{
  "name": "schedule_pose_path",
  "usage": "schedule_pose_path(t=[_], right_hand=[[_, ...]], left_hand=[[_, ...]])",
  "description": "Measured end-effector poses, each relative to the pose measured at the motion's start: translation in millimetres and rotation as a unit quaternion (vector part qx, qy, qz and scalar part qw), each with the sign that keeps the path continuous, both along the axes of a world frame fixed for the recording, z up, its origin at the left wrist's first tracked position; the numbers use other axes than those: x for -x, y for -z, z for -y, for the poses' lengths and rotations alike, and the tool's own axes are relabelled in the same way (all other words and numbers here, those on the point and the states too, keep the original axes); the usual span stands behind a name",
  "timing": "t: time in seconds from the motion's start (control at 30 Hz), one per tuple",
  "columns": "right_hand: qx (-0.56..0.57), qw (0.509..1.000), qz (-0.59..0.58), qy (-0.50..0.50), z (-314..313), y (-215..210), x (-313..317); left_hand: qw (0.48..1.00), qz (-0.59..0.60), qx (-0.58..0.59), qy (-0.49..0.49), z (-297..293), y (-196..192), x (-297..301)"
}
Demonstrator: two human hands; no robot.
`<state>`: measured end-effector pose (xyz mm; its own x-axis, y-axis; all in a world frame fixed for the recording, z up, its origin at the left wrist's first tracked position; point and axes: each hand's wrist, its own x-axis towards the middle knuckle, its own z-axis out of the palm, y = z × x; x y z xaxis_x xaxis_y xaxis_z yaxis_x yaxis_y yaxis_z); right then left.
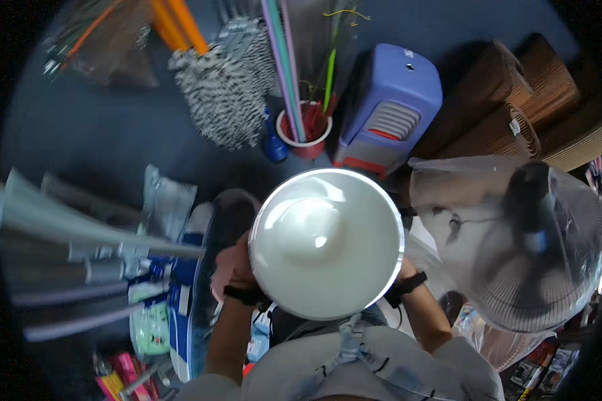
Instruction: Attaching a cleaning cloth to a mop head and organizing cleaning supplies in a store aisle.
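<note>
A wide round white bowl (374, 267) with a shiny metallic rim is held in front of my body, its glossy inside facing up. My left hand (243, 264) grips its left side. On the opposite side my right hand (406, 269) holds the rim. Most of the fingers of both hands are hidden under the bowl. Each wrist wears a black band. A pink rounded thing (226, 273), partly covered, shows beside my left hand. Nearest to my right arm stands a fan wrapped in clear plastic (528, 247).
Ahead stand a grey-and-white mop head (224, 100), a red pot with a white rim (310, 148) holding coloured sticks, and a purple-blue heater-like box (401, 93). Brown rolled mats (495, 100) lie at far right. Pale poles (80, 220) and packages (150, 317) crowd the left.
</note>
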<state>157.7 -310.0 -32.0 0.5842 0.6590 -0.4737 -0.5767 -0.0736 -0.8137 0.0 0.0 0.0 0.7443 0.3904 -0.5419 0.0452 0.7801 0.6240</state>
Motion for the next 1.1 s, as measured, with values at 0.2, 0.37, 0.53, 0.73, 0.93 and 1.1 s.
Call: schedule_pose_path(t=[0.2, 0.37, 0.53, 0.73, 0.93, 1.1], right_hand=[[0.075, 0.992, -0.066, -0.071, -140, 3, -110], [0.001, 0.973, -0.179, -0.147, -189, 127, -202], [0.061, 0.949, -0.24, -0.197, -275, 145, -238], [0.057, 0.944, -0.132, -0.298, -322, 221, -286], [0.073, 0.936, -0.148, -0.31, -369, 255, -296], [0.023, 0.934, -0.239, -0.264, -388, 303, -313]], left_hand=[[0.998, 0.059, 0.012, -0.025, -63, 86, -38], [0.999, -0.009, -0.005, -0.048, -79, 142, -91], [0.989, -0.115, -0.054, -0.073, -110, 206, -99], [0.971, -0.203, -0.113, -0.059, -135, 292, -121], [0.94, -0.281, -0.191, -0.017, -172, 351, -121], [0.919, -0.308, -0.247, 0.028, -186, 392, -138]])
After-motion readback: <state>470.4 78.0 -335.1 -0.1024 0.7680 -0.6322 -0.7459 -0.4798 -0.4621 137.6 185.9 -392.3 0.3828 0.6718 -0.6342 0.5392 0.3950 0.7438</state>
